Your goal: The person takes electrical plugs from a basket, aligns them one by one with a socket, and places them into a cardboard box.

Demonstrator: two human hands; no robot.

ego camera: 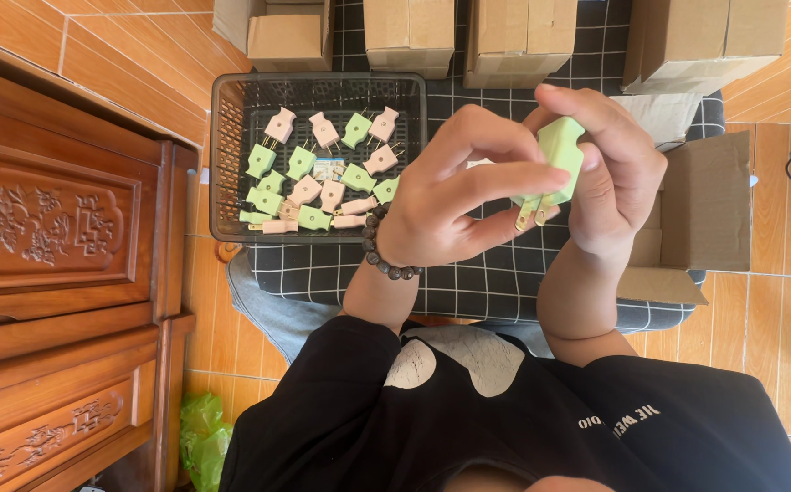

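Note:
Both hands hold one light green electrical plug [561, 153] up in front of me, its two brass prongs pointing down toward me. My left hand [455, 187], with a dark bead bracelet at the wrist, pinches the plug's lower part near the prongs. My right hand [616, 178] wraps around the plug's body from the right. To the left, a dark plastic basket [224, 137] holds several green and pink plugs [323, 173] of the same kind.
A black checkered cushion [477, 282] lies under the basket and hands. An open cardboard box [710, 205] sits to the right, with several closed cardboard boxes [409, 32] along the top. A carved wooden cabinet [58, 237] stands on the left, a green plastic bag [200, 437] beside it.

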